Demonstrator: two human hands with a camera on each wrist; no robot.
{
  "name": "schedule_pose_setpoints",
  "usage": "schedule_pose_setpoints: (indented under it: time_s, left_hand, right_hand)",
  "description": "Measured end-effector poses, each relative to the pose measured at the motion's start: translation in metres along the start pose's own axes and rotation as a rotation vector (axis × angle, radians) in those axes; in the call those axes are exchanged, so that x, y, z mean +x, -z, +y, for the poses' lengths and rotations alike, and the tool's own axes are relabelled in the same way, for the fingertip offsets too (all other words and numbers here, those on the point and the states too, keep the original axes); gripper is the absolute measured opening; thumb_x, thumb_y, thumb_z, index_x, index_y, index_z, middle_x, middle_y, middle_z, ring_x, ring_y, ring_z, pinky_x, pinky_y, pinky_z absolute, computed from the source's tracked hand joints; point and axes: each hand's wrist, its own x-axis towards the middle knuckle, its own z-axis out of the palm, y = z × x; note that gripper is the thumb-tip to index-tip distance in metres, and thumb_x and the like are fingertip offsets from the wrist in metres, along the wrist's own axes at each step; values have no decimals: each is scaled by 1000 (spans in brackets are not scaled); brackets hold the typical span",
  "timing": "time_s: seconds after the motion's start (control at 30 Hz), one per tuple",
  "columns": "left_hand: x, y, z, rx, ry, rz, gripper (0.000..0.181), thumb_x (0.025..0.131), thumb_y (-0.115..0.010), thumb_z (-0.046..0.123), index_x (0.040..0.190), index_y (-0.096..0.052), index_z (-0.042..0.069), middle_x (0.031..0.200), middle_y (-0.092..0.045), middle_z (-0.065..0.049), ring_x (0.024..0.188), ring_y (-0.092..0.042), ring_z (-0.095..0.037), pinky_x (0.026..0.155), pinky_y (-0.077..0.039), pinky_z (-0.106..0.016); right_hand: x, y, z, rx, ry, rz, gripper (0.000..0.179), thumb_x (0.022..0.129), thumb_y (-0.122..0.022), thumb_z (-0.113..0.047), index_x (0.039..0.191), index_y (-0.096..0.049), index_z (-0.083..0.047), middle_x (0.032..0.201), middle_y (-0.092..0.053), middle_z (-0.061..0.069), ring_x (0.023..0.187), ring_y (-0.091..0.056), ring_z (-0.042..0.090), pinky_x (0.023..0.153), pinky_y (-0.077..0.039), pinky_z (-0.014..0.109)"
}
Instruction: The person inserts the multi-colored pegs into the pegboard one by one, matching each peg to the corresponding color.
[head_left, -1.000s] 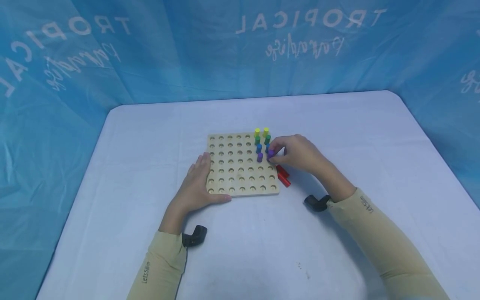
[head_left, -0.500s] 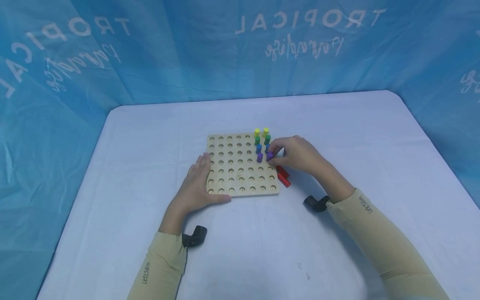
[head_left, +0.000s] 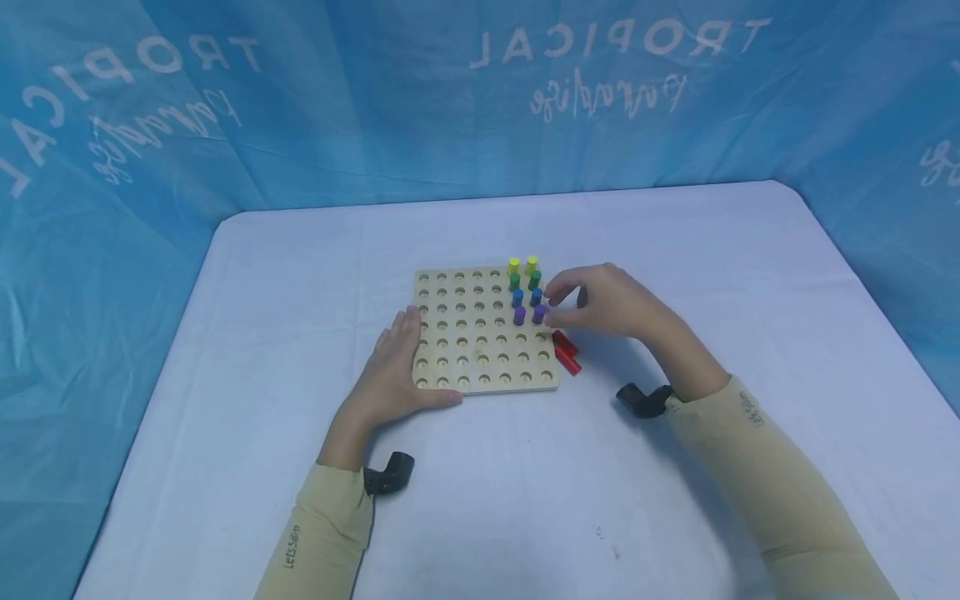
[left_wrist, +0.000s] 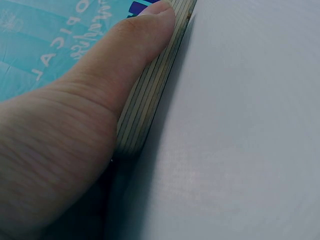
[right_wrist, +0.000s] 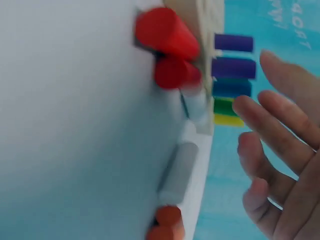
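A wooden pegboard (head_left: 471, 332) with rows of round holes lies on the table. My left hand (head_left: 386, 371) rests at its near left corner, straight fingers along the left side and thumb on the front edge. In the two right columns stand pairs of upright pegs: yellow (head_left: 532, 265), green (head_left: 535, 280), blue (head_left: 536, 297) and purple (head_left: 539, 315). My right hand (head_left: 603, 304) hovers just right of the rightmost purple peg, its thumb and fingers apart with nothing between them. Two red pegs (head_left: 567, 358) lie against the board's right side, below that hand.
White pegs (right_wrist: 180, 172) and orange pegs (right_wrist: 169, 215) lie on the table beyond the red ones in the right wrist view; the right hand hides them from the head camera. A blue printed curtain (head_left: 420, 108) hangs behind the white table (head_left: 300, 275).
My right hand has let go of the rightmost purple peg, now upright in the board, and has drawn slightly right with its fingers parted. The left hand has stayed put.
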Motion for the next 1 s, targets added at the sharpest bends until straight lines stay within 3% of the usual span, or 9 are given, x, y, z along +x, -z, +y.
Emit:
schedule_pose_setpoints:
  time_s: [0.2, 0.4, 0.57, 1.0]
  left_hand:
    - [0, 0, 0, -8, -2, 0, 145, 60, -86, 65, 160, 4, 9, 168, 3, -7, 157, 5, -23, 128, 1, -43]
    - [-1, -1, -1, -3, 9, -4, 145, 61, -85, 66, 160, 5, 10, 168, 4, -6, 157, 7, -22, 128, 0, -42]
    - [-1, 0, -1, 1, 14, -9, 144, 61, -85, 66, 160, 5, 11, 168, 5, -5, 157, 7, -22, 128, 0, -42]
    - [-2, 0, 2, 6, 9, -6, 144, 61, -86, 64, 160, 5, 10, 168, 4, -6, 157, 6, -22, 128, 1, -42]
  right_hand:
    - [3, 3, 6, -30, -47, 18, 31, 92, -70, -32, 120, -70, -18, 111, -70, 2, 91, -59, 22, 72, -54, 33]
    - [10, -3, 2, -107, -133, -59, 46, 91, -71, -33, 132, -63, -14, 112, -68, 6, 97, -62, 22, 78, -56, 37]
    - [13, -9, 1, -175, -149, -90, 51, 90, -70, -34, 136, -60, -13, 115, -69, 7, 97, -63, 22, 80, -56, 39]
    - [13, -9, -1, -212, -142, -133, 51, 88, -72, -30, 134, -62, -11, 106, -69, 5, 92, -61, 21, 77, -54, 37]
